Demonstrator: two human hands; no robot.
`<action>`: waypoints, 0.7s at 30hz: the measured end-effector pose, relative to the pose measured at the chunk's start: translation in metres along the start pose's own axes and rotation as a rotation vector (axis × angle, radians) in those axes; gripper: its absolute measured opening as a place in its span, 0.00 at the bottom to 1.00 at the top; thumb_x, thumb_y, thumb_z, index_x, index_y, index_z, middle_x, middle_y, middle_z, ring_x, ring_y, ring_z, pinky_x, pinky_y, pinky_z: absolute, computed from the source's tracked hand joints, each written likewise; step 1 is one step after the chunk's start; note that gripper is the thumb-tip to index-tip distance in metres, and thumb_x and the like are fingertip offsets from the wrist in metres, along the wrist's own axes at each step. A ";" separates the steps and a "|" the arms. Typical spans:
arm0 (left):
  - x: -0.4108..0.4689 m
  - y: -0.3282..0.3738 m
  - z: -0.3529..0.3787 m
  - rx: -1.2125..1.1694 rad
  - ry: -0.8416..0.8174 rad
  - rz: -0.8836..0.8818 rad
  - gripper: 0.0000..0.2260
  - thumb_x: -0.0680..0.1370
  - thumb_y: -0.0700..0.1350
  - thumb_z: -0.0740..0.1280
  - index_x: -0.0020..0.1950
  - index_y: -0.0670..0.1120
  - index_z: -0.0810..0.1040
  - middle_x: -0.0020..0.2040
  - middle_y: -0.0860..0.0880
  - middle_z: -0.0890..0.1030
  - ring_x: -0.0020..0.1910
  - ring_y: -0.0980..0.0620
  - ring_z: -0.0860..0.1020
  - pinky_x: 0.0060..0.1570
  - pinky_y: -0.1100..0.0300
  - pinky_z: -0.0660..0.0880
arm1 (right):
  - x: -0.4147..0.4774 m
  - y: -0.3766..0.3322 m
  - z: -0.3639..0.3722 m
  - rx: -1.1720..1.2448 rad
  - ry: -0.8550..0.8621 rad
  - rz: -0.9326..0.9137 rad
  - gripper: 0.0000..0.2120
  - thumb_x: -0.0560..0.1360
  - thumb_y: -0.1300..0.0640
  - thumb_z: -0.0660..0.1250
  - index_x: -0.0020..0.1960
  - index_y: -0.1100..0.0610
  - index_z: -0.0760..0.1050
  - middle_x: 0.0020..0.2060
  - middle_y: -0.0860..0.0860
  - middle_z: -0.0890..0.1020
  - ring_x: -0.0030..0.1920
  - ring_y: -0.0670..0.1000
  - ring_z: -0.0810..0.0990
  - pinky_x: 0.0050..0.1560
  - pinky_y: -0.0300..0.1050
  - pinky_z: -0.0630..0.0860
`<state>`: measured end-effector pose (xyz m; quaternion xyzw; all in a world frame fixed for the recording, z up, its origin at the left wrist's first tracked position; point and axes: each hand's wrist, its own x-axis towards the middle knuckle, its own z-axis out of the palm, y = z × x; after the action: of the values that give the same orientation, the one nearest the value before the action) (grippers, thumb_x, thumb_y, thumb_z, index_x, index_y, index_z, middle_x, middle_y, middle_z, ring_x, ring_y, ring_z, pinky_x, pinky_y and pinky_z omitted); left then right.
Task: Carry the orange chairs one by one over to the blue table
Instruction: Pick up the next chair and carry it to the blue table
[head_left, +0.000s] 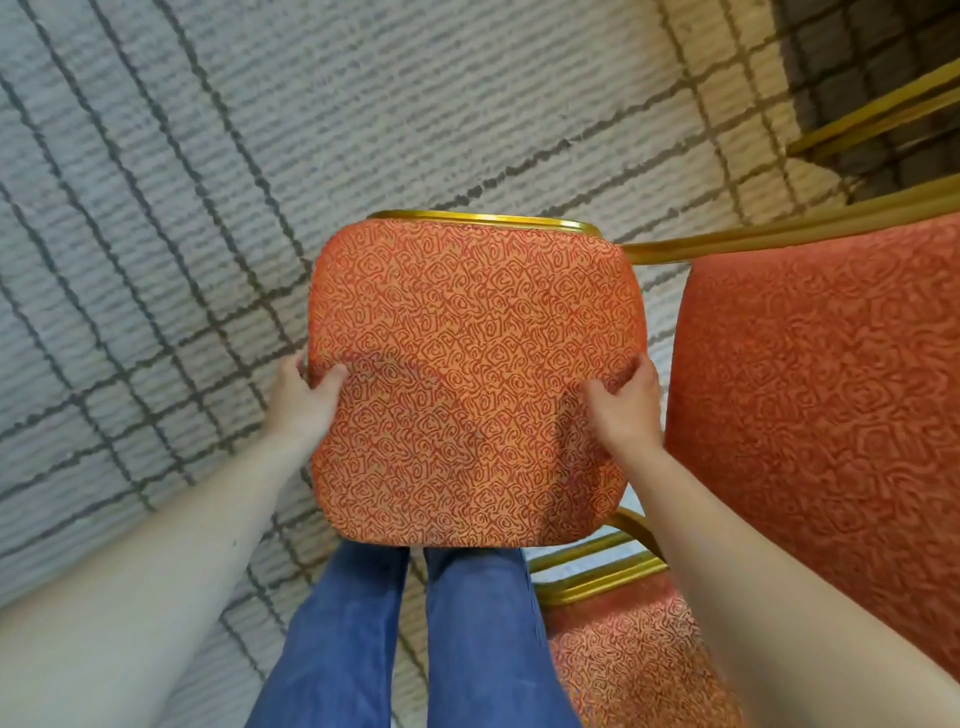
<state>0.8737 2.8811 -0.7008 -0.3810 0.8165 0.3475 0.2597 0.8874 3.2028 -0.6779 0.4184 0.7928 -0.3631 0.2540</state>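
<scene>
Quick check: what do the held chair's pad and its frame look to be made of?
The pad looks like woven upholstery fabric, matte orange with red swirls. It dimples where the left hand and right hand grip, so probably foam inside. The frame is likely metal tube with a glossy gold finish, judging by its bright highlights.

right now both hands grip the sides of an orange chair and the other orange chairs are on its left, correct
Wrong side. In the head view the other orange chairs are on its right, not its left. The left hand and right hand do grip the sides of the orange chair.
</scene>
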 end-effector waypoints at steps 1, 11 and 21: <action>0.003 -0.002 0.005 -0.006 0.014 -0.005 0.22 0.79 0.51 0.64 0.70 0.42 0.69 0.65 0.42 0.75 0.62 0.43 0.74 0.51 0.63 0.63 | 0.005 0.003 0.003 -0.003 0.025 0.007 0.36 0.75 0.52 0.67 0.77 0.58 0.56 0.73 0.57 0.67 0.72 0.58 0.67 0.73 0.54 0.63; 0.016 -0.030 0.029 -0.106 0.128 -0.063 0.29 0.79 0.65 0.52 0.64 0.45 0.76 0.62 0.43 0.78 0.60 0.44 0.75 0.57 0.57 0.69 | 0.041 0.043 0.007 0.204 0.003 0.003 0.29 0.76 0.46 0.69 0.72 0.58 0.67 0.66 0.53 0.76 0.66 0.52 0.75 0.69 0.47 0.69; 0.018 -0.031 0.032 -0.201 0.155 -0.146 0.36 0.70 0.75 0.53 0.62 0.51 0.79 0.53 0.56 0.76 0.54 0.56 0.73 0.52 0.65 0.64 | 0.054 0.054 0.015 0.333 0.025 0.064 0.29 0.69 0.41 0.75 0.66 0.53 0.74 0.57 0.45 0.82 0.57 0.40 0.80 0.61 0.39 0.74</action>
<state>0.8932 2.8826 -0.7448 -0.4893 0.7653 0.3772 0.1807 0.9065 3.2378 -0.7443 0.4840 0.7110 -0.4763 0.1827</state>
